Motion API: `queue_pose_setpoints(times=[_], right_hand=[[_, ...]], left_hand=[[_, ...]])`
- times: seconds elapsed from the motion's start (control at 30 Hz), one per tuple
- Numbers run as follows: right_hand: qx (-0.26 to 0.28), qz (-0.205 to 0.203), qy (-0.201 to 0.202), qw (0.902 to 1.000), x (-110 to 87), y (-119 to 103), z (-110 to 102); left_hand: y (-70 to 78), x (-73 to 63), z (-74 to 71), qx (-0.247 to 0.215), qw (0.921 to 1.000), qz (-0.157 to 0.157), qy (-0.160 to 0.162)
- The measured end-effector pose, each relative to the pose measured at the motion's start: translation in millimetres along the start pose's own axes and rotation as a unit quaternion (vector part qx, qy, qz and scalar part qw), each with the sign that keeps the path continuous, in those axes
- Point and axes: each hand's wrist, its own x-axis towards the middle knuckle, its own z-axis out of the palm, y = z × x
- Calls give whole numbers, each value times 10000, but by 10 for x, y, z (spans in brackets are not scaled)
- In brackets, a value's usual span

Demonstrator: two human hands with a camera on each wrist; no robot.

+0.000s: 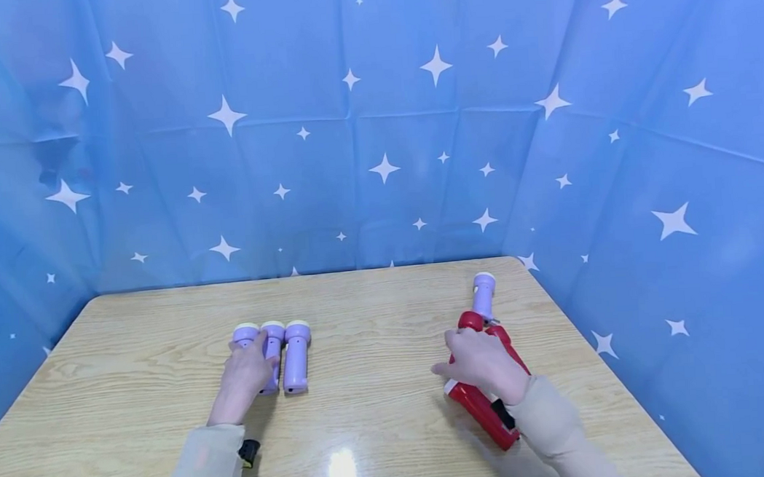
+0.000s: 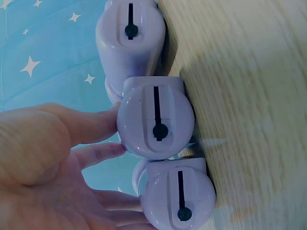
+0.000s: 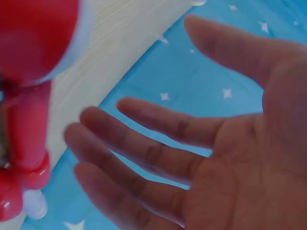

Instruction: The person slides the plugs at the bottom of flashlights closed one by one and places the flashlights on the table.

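Pale sleeves (image 1: 205, 464) are seen nearest the head camera, with both forearms extended toward the tabletop's (image 1: 374, 326) far edge. Left of the tabletop's middle, three purple torches are laid side by side: a left torch (image 1: 246, 332), a middle torch (image 1: 273, 331) and a right torch (image 1: 297, 360). Their white-rimmed heads are all pointed at the far edge, perhaps so that rolling is checked and the row is kept even. The left torch is largely covered by the left hand (image 1: 246, 371), whose thumb and forefinger are rested against the middle torch; with fingers fairly straight, pressing is judged likelier than gripping. Toward the right edge, red torches (image 1: 488, 416) are crowded at mixed angles, apparently without order; beyond them, near the far right corner, a single purple torch (image 1: 484, 296) is placed. Above the red ones, the right hand (image 1: 484, 360) is held palm down, fingers spread, nothing grasped; whether any torch is touched cannot be told.
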Motion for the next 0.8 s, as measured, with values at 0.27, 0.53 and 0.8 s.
queue_pose_setpoints(times=[0.27,0.53,0.8], right_hand=[[15,385,-1013,9941,-123,207,63],[-176,566,-1580,9857,-94,271,161],[-85,542,-1756,9829,-76,310,213]], left_hand=[[2,-14,-8,-8,10000,22,18],[-2,-10,-4,-4,10000,15,85],[18,-26,-28,11,10000,6,-13]])
